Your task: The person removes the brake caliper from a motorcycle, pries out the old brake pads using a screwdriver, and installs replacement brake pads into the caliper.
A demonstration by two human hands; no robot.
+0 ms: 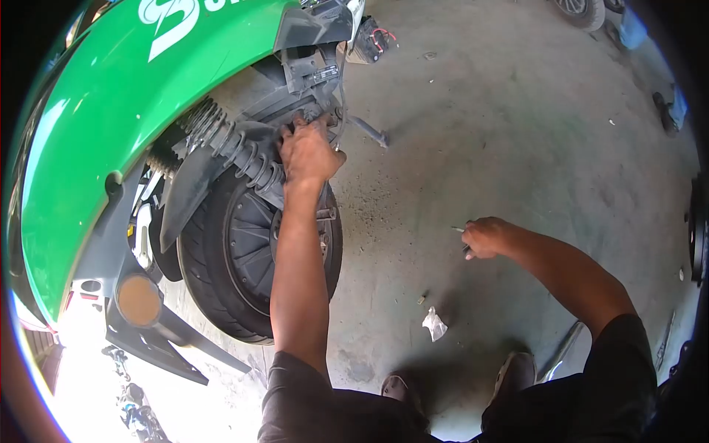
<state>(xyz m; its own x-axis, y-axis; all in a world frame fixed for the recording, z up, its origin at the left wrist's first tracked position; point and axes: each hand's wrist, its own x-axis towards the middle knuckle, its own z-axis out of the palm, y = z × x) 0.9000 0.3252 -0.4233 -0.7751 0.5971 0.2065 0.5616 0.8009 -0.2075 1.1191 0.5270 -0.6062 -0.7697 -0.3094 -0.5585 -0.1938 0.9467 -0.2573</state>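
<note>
My left hand (309, 153) reaches into the underside of a green scooter (88, 148), above its rear wheel (244, 255). Its fingers curl over a dark part beside the coil-spring shock absorber (247, 159); what lies under the fingertips is hidden. My right hand (486, 238) is held over the floor, away from the scooter. It is closed around a small thin tool (457, 229), whose greenish tip pokes out by the thumb; the fist covers most of it, so its kind does not show.
A crumpled clear plastic bag (434, 325) lies on the concrete floor (443, 162), in front of my shoes (515, 373). A black battery-like box with red wires (369, 40) sits at the top. Another person's leg (676, 109) and a wheel (583, 11) appear at upper right.
</note>
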